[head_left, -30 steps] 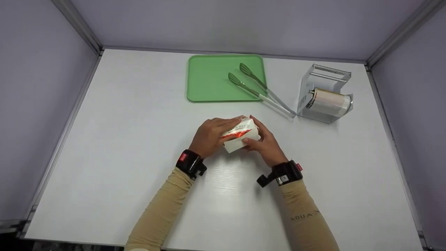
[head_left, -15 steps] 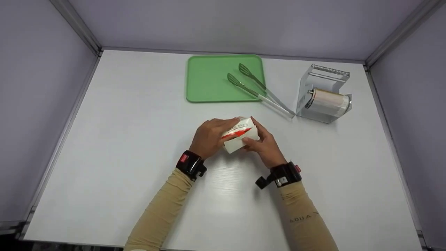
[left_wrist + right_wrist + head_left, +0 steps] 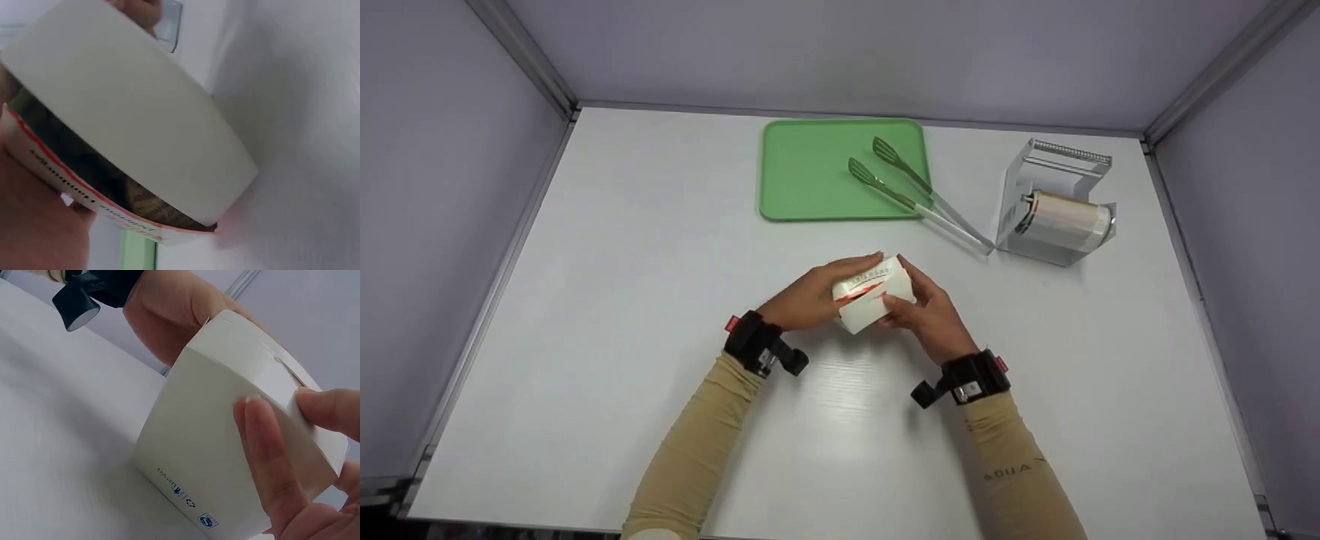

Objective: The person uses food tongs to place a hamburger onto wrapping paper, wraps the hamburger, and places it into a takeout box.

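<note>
Both hands hold a white cardboard food box (image 3: 877,301) with red print, tilted close over the middle of the table. My left hand (image 3: 802,300) grips its left end, fingers over the lid and thumb at the gap. With thumb and fingers, my right hand (image 3: 936,319) pinches the right end. In the left wrist view, a dark slit separates the printed lid from the plain wall, and brown printed paper (image 3: 152,203) shows inside. In the right wrist view, small blue print marks the box's plain side, with my right fingers (image 3: 270,455) against it.
Beyond the hands lies a green tray (image 3: 802,172), with the heads of open tongs (image 3: 941,214) over its right part. To their right stands a clear dispenser (image 3: 1035,244) holding a roll (image 3: 1065,217). Walls border the white table (image 3: 585,300) on the left, back and right.
My left wrist has turned and shifted slightly left and up, and its fingers have slid on the lid. The box's lid has tilted a little, showing less red. The right hand stays nearly still.
</note>
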{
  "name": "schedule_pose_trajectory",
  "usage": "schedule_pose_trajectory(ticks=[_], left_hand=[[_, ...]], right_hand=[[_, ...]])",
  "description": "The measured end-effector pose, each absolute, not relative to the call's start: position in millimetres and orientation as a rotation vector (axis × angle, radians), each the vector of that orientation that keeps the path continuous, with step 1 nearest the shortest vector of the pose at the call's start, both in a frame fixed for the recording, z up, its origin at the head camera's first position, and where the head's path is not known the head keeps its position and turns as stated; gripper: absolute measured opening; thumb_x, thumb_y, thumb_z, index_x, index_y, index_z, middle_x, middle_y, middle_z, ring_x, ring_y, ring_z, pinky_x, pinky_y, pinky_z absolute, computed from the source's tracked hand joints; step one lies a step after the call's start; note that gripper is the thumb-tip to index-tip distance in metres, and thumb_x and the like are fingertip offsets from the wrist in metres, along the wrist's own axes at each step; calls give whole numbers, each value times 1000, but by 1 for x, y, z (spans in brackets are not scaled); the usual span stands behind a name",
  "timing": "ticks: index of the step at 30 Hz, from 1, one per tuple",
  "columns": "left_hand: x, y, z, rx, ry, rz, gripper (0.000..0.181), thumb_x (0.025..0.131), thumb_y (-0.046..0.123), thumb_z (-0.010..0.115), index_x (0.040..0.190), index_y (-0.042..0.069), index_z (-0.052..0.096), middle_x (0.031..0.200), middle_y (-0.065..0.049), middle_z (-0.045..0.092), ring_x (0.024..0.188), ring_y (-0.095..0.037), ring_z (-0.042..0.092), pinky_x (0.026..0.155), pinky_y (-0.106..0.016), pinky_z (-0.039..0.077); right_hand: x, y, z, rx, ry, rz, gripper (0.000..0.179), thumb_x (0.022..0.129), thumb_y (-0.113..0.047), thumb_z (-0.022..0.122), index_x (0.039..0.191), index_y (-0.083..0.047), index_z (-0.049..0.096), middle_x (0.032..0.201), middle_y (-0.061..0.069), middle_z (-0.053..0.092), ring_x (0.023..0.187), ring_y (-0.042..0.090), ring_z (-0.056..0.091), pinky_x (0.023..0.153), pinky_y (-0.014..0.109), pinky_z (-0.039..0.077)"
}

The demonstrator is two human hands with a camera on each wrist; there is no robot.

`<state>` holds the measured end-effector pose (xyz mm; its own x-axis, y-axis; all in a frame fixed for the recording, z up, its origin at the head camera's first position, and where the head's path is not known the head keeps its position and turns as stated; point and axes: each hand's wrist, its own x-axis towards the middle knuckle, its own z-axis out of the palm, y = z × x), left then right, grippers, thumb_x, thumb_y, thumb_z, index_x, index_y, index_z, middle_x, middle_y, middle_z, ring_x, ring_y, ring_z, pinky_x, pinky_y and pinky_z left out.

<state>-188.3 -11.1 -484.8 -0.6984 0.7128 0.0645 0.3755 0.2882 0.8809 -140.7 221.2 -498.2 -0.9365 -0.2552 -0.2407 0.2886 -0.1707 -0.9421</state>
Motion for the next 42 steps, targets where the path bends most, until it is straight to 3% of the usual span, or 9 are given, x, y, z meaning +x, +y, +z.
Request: schedule_pose_trajectory(ticks=[10,13,16,18,23,29,33,38,42], left_hand=[[-186,-23,-490,990,1818,1623,72,90,0,55,158,11,34,170,-3,21,159,-20,15,123,-45,24],[-181,-17,-490,982,1998,1517,77,93,19,68,161,19,30,170,3,20,158,-17,16,123,-45,26],[-175,-11,-489,946,2227,1352,100,82,38,85,162,28,25,169,7,23,154,-14,25,122,-41,30],[-171,-7,-488,912,2313,1298,106,77,37,89,162,26,25,166,6,29,146,-13,37,117,-39,38],[-167,-2,-489,891,2396,1315,92,79,20,87,155,17,35,155,-1,42,121,-16,52,99,-36,48],[-165,-2,-494,938,2415,1395,84,78,10,83,152,18,44,152,0,48,122,-15,53,100,-34,46],[-165,-2,-497,939,2407,1430,84,78,5,80,152,22,46,150,2,49,121,-13,52,98,-32,46],[-162,-4,-498,965,2419,1440,85,77,3,79,152,25,46,150,3,51,119,-13,54,95,-32,46],[-160,-6,-501,937,2466,1452,80,78,7,82,149,20,48,147,1,55,117,-17,56,99,-36,47]], right_hand=[[-140,220,-497,18,1705,-2199,74,98,-10,66,161,-13,27,153,12,44,82,18,72,79,28,62],[-139,219,-498,19,1708,-2208,74,98,-9,65,161,-11,26,154,14,42,80,18,72,78,27,61],[-138,218,-499,35,1717,-2213,72,98,-6,64,161,-11,27,151,16,44,78,17,72,76,26,61],[-137,217,-498,64,1710,-2223,70,98,-4,62,160,-11,29,145,16,48,77,18,72,75,27,61],[-136,215,-496,123,1685,-2252,61,98,-5,55,156,-12,34,126,14,54,75,20,72,74,30,62],[-138,213,-497,170,1856,-2144,42,107,-28,48,147,-17,40,118,12,60,77,26,74,70,34,61],[-141,211,-498,177,2021,-2013,47,108,-41,45,152,-27,42,125,12,60,81,22,69,66,32,56],[-143,208,-499,164,2090,-1943,48,107,-41,47,153,-26,44,118,11,61,78,18,64,61,31,52],[-144,208,-499,172,2082,-1950,43,106,-40,51,145,-24,51,110,9,60,75,18,66,58,29,50]])
